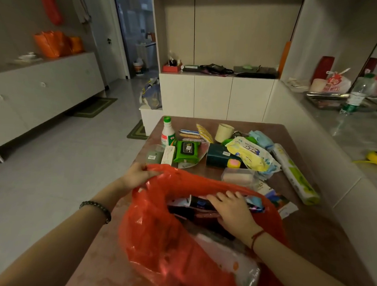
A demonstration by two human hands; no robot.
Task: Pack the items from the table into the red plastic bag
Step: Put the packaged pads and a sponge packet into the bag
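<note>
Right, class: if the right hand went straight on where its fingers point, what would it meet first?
Likely the far rim of the red plastic bag, just past the right hand; depth is unclear.

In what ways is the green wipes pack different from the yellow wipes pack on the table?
The green pack is bright green with a black label; the yellow pack is pale yellow with blue print. The yellow pack looks longer than the green pack. The green pack lies nearly flat; the yellow pack lies partly over a dark box. Both are soft and lie outside the red bag.
</note>
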